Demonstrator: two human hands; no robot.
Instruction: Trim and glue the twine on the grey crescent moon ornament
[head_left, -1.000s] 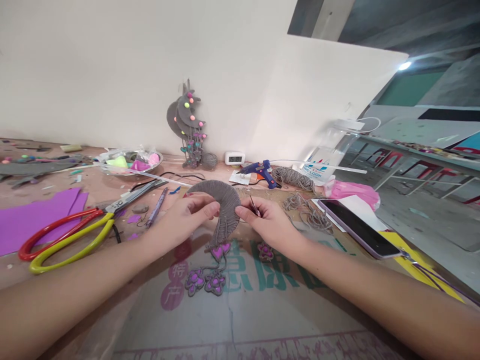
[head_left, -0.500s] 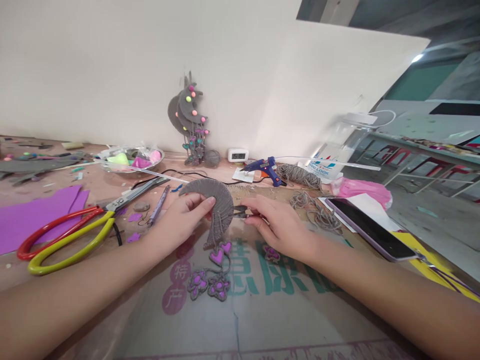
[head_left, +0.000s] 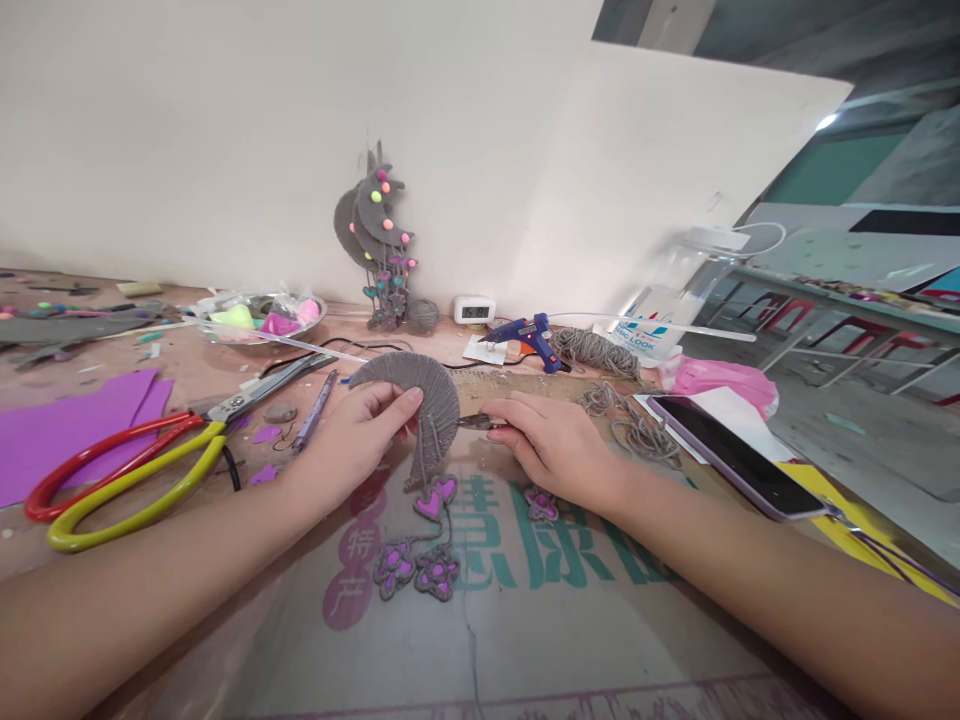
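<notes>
Pinching a grey crescent [head_left: 437, 398], the left hand [head_left: 364, 428] partly hides it; the right hand [head_left: 553, 447] grips a part-hidden tool [head_left: 474, 422].

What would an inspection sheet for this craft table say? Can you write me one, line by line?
Surface: table, with a printed sheet bearing green and red lettering near the hands.
Things in hand: grey yarn-wrapped crescent; purple-and-grey hearts and flowers lie below it.
Clutter: large scissors, purple sheets, pen, grey yarn, glue gun, smartphone.
Hands: left hand pinches the crescent; right hand holds a small metal tool at its right edge, exact kind unclear.
Cables: black cord behind the crescent; where it leads is unclear.
Surroundings: white wall, digital clock, crescent ornament with coloured balls, red stools far right.
</notes>
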